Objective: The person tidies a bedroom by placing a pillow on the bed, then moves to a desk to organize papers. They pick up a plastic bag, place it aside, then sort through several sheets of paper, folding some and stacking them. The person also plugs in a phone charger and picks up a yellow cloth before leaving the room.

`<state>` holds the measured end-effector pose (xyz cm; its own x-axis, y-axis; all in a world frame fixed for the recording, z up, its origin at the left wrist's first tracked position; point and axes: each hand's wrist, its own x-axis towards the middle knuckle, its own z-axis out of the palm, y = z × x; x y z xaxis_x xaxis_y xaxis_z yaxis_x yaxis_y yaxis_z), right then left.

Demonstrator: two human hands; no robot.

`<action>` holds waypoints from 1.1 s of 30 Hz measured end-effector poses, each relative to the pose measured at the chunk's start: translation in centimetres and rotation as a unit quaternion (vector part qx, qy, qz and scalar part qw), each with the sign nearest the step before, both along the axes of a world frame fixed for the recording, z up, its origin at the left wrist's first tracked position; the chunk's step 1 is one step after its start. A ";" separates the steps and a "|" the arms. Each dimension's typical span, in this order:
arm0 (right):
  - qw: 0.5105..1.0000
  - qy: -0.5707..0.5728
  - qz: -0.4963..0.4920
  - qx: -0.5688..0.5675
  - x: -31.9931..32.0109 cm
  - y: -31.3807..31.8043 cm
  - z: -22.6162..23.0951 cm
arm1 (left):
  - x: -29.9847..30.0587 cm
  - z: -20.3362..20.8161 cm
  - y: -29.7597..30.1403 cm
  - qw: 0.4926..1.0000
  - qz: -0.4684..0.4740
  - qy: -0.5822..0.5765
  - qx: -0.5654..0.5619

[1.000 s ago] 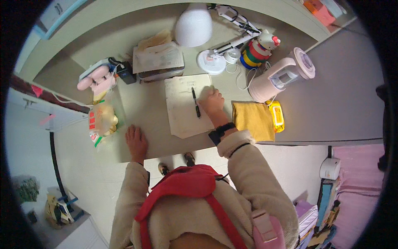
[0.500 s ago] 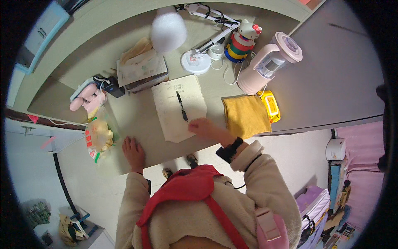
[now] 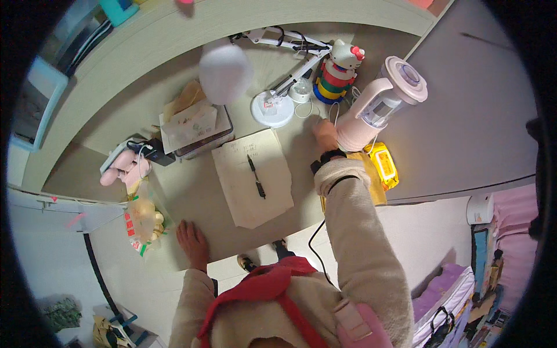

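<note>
My left hand (image 3: 192, 243) lies flat with fingers spread on the front left edge of the desk (image 3: 216, 235). Stretched far forward, my right hand (image 3: 326, 136) is beside the base of a pink blender (image 3: 357, 124), close to a white cable (image 3: 335, 110). Its fingers are too foreshortened to show whether they grip anything. Under my right forearm lies a folded mustard-yellow cloth (image 3: 376, 188), partly covered by the sleeve. Between my hands a black pen (image 3: 256, 177) rests on a sheet of paper (image 3: 249, 203) with some handwriting at its top.
A white desk lamp (image 3: 272, 110) stands behind the paper, its shade at the upper left. Next to it is a stacked colourful cat-figure toy (image 3: 337, 72). A yellow wipes pack (image 3: 383, 165) lies right of the cloth. Papers on a box (image 3: 197, 130) and a bag of food (image 3: 144, 220) sit left.
My right hand has moved forward and right, from the pen and paper to beside the blender base. My left hand stays on the desk edge. The view has tilted up slightly.
</note>
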<state>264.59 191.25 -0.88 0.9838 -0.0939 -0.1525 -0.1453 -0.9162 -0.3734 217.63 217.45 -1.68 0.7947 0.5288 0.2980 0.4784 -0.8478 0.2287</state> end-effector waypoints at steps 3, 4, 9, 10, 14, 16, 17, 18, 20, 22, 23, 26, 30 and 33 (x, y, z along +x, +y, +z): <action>0.998 0.003 0.063 0.015 -0.5 0.1 0.3 | 0.1 0.0 0.0 1.000 -0.001 -0.001 -0.007; 0.996 -0.011 0.091 0.018 -0.9 0.2 0.4 | 0.1 0.1 -0.1 1.000 0.000 0.006 -0.011; 0.936 0.087 0.013 0.341 -2.4 2.5 1.2 | 0.0 0.4 -0.4 1.000 0.010 0.019 -0.014; 0.903 0.115 -0.004 0.414 -2.9 2.8 1.4 | 0.0 0.3 -0.4 1.000 0.010 0.017 -0.018; 0.927 0.048 0.029 0.371 -4.4 3.0 1.9 | -0.1 -0.1 -0.1 1.000 0.010 0.010 -0.005; 0.966 -0.065 0.083 0.235 -4.4 2.2 2.0 | -0.2 -0.4 0.1 1.000 0.005 0.006 0.000; 0.974 -0.117 0.106 0.164 -4.3 1.8 1.9 | -0.2 -0.4 0.1 1.000 -0.001 0.002 0.002; 0.964 -0.170 0.134 0.156 -4.0 1.5 1.8 | -0.2 -0.5 0.1 1.000 -0.007 -0.003 0.004; 0.942 -0.261 0.168 0.130 -3.7 1.0 1.6 | -0.1 -0.5 0.1 1.000 -0.007 -0.005 0.003; 0.951 -0.233 0.175 0.109 -3.8 0.8 1.7 | 0.0 -0.4 -0.2 1.000 -0.006 -0.010 0.003; 0.962 -0.194 0.169 0.087 -4.1 0.6 2.0 | 0.0 -0.4 -0.2 1.000 -0.005 -0.013 0.005; 0.952 -0.228 0.179 0.102 -6.0 -1.1 3.2 | 0.0 -0.3 -0.4 1.000 -0.002 -0.008 0.010; 0.965 -0.194 0.135 0.113 -9.6 -6.9 4.4 | -0.3 -0.5 -0.1 0.999 -0.007 0.012 0.033; 0.974 -0.178 0.109 0.088 -10.6 -10.5 4.3 | -0.5 -0.8 0.1 0.997 -0.046 -0.027 0.063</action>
<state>253.97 180.79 3.45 0.9709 0.1201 0.2074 0.2131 -0.8284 -0.5181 217.10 217.57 -2.47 0.8187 0.4101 0.4019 0.3875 -0.9111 0.1404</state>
